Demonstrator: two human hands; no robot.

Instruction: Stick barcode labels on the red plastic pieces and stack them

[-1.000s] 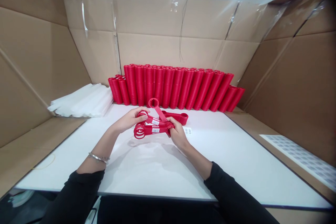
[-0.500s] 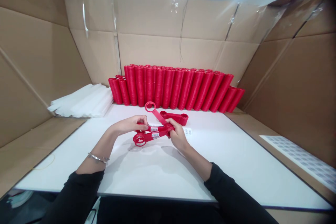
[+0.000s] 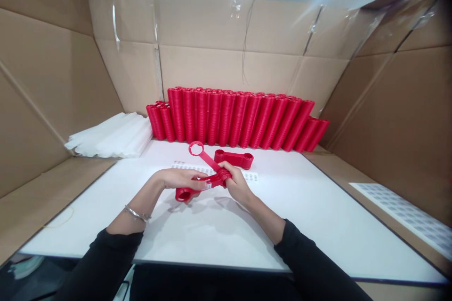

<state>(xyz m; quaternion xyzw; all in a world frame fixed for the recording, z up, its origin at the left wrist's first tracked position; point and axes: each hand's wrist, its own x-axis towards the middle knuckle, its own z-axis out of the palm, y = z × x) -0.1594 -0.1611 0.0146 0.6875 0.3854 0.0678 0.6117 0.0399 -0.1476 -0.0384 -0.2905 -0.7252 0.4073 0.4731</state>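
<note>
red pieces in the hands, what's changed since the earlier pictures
The left hand has moved down and a little right, and now grips the lower red pieces, which were fanned apart and are now closed together. The upper red piece has swung down to the left. More of the label sheet shows. The right hand keeps its hold; the upright red stacks stayed put.

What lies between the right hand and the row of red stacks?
In the head view, a small red bundle lies on the white tabletop between the right hand and the row of red stacks.
</note>
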